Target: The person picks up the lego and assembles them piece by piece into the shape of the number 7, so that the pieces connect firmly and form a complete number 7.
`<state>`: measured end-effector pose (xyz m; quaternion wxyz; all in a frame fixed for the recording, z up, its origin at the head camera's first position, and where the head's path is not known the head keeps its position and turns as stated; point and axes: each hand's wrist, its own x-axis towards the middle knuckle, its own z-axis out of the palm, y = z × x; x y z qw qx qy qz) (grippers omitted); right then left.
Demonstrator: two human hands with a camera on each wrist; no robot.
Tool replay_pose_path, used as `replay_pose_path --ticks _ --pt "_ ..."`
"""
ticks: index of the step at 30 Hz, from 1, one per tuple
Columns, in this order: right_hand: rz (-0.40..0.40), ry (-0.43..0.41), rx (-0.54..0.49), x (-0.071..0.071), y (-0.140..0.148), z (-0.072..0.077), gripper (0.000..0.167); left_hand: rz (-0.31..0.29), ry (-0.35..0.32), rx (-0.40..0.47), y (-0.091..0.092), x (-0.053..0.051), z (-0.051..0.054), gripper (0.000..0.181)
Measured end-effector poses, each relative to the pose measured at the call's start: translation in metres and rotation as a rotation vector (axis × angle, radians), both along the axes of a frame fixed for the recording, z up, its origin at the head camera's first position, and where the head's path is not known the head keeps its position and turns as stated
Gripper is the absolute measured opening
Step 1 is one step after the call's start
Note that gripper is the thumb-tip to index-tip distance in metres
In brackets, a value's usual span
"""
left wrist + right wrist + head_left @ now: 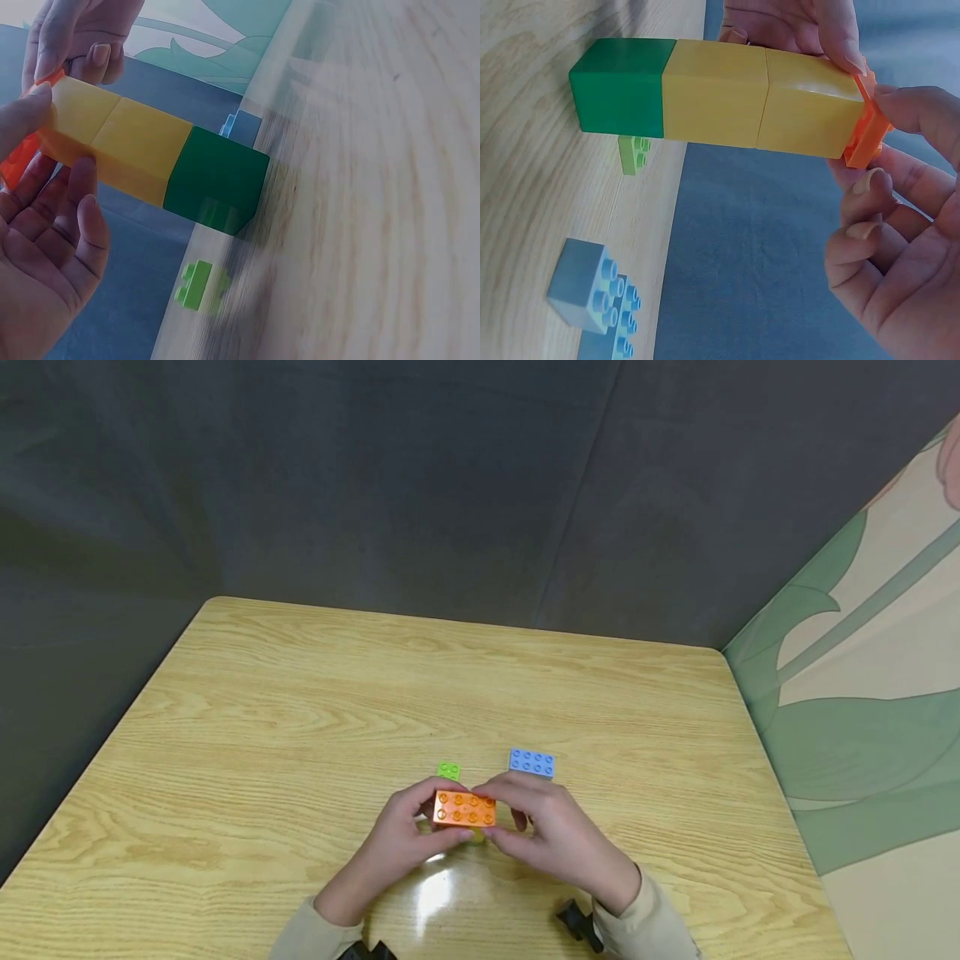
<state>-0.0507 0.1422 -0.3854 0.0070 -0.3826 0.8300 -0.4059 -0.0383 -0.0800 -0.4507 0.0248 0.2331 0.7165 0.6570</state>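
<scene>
Above the table, an orange eight-stud brick (pixel 465 808) sits at the top of an upright stack. Below it in the stack come two yellow blocks (pixel 715 94), then a dark green block (pixel 622 86) at the bottom. My left hand (pixel 411 827) pinches the orange brick's left end, thumb in front and fingers behind, with a fingertip touching the upper yellow block. Its right end is pinched between thumb and index finger of my right hand (pixel 546 827), whose other fingers are curled beneath. A slight tilt of the orange brick shows in the right wrist view.
Just beyond the hands lie a small light green brick (pixel 448 771) and a blue studded brick (pixel 532 762). The right wrist view shows a nearer blue-grey brick (pixel 579 283) beside another blue one. A dark cloth (pixel 375 485) hangs behind the wooden table (pixel 262 710).
</scene>
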Motion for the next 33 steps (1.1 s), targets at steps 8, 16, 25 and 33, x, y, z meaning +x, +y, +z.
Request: replay_pose_path --ticks 8,16,25,33 --pt "-0.009 0.026 0.014 0.0002 -0.0034 0.0001 0.034 -0.009 0.027 0.025 0.0004 0.0000 0.0018 0.039" --pt "-0.041 0.014 0.050 0.0018 -0.0047 0.0008 0.033 -0.014 0.028 0.025 0.0012 -0.0008 0.0017 0.039" --pt "-0.063 0.033 0.080 0.0037 -0.0054 0.0016 0.032 -0.009 0.025 -0.011 0.0010 0.0002 0.0063 0.037" --pt "-0.079 0.036 0.098 0.0056 -0.0067 0.0026 0.033 -0.004 0.027 -0.030 0.0004 0.0001 0.0055 0.035"
